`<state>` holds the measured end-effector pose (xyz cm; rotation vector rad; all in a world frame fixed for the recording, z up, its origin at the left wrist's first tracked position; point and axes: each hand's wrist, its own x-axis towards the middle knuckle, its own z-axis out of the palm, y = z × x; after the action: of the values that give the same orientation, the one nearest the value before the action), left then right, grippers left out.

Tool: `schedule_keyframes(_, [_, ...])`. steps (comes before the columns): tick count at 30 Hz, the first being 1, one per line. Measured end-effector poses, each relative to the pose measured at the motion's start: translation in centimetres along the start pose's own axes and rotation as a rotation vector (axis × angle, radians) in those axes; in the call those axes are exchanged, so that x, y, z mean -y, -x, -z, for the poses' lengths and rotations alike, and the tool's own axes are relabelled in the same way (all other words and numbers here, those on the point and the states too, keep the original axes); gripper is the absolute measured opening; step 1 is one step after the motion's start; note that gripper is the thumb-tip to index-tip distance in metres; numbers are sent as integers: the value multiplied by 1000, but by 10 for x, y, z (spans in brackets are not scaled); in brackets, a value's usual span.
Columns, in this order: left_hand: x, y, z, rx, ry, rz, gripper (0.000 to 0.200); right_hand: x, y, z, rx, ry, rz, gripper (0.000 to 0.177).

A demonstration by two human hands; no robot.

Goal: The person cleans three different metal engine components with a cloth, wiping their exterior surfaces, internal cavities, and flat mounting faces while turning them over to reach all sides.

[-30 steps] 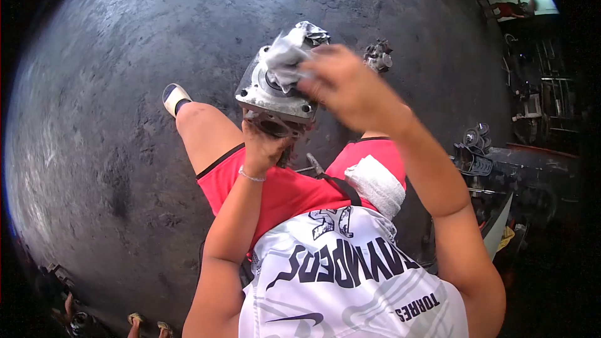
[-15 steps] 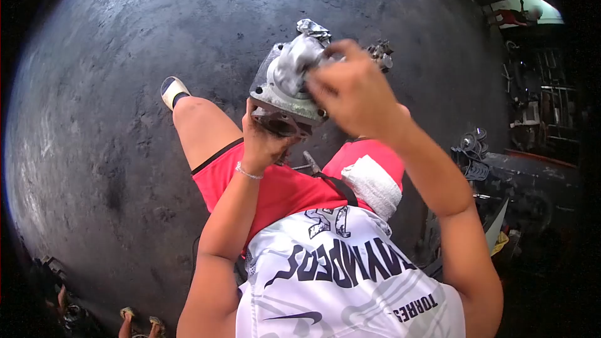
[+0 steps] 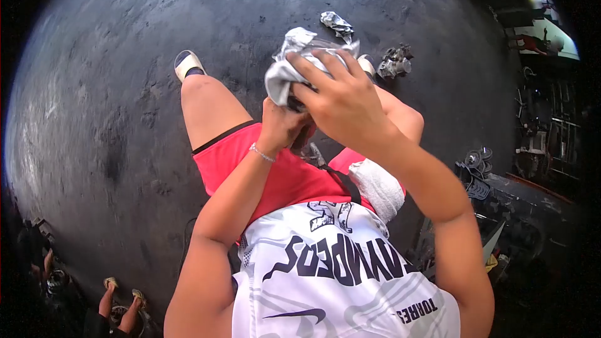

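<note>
My right hand [image 3: 338, 97] is bent over a white and grey cloth [image 3: 282, 78], pressing it against a metal part that the cloth and fingers mostly cover. Below it, my left hand [image 3: 280, 126] grips the underside of that metal part [image 3: 300, 138], of which only dark and reddish bits show. Both hands are raised above my lap, between the knees. Another crumpled grey and white cloth [image 3: 338, 25] lies on the floor beyond them.
A small metal assembly [image 3: 395, 61] sits on the dark floor [image 3: 113, 119] past my right knee. A white towel [image 3: 378, 191] rests on my right thigh. Tools and parts [image 3: 479, 166] are at the right. Another person's feet [image 3: 125, 294] show at lower left.
The cloth now covers the metal part, whose flange showed before. My right hand has moved slightly left and its fingers are spread over the cloth. The view has shifted a little.
</note>
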<state>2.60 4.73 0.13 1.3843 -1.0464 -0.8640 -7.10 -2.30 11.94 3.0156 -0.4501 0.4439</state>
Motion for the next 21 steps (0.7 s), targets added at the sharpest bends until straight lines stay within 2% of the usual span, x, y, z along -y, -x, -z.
schedule_keyframes(1, [7, -3, -7, -32, 137, 114, 66, -3, -8, 0, 87, 178, 52, 21])
schedule_keyframes(2, [7, -5, -14, -62, 273, 225, 70, -7, -15, 0, 86, 177, 47, 21])
schedule_keyframes(4, [-4, -8, -17, -92, 360, 156, 74, -20, -29, -2, 304, 23, -63, 27])
schedule_keyframes(5, [-8, -8, -17, -130, 451, 97, 79, -32, -34, -4, 296, -105, -101, 37])
schedule_keyframes(6, [-6, -8, -16, -135, 451, 100, 79, -45, -40, -5, 422, -188, -283, 48])
schedule_keyframes(8, [4, -13, -12, -19, 232, 146, 83, -62, -41, -13, 498, -447, -450, 55])
schedule_keyframes(9, [13, -13, -16, -17, 319, 161, 75, -71, -40, -18, 495, -451, -453, 55])
schedule_keyframes(11, [10, -14, -17, 5, 430, 228, 71, -94, -34, -32, 483, -889, -530, 55])
schedule_keyframes(12, [8, -16, -17, 20, 541, 299, 68, -112, -23, -46, 369, -978, -531, 47])
schedule_keyframes(13, [8, -19, -16, 28, 533, 298, 68, -117, -10, -45, 175, -936, -601, 43])
schedule_keyframes(14, [8, -19, -14, 54, 709, 414, 61, -113, 1, -43, -17, -888, -668, 39])
schedule_keyframes(15, [11, -17, -12, 76, 888, 533, 55, -104, 10, -45, -23, -891, -672, 39])
schedule_keyframes(16, [15, -18, -10, 91, 1070, 646, 49, -95, 17, -46, -355, -1052, -797, 36])
schedule_keyframes(17, [21, -19, -9, 192, 1202, 625, 47, -85, 20, -43, -694, -1199, -912, 33])
schedule_keyframes(19, [30, -19, -5, 203, 1192, 668, 50, -50, 23, -34, -581, -1159, -867, 28])
schedule_keyframes(20, [35, -21, -3, 218, 1180, 687, 52, -35, 27, -44, -301, -835, -732, 24])
schedule_keyframes(21, [51, -20, -2, 251, 1202, 585, 55, -17, 23, -45, -262, -585, -420, 22])
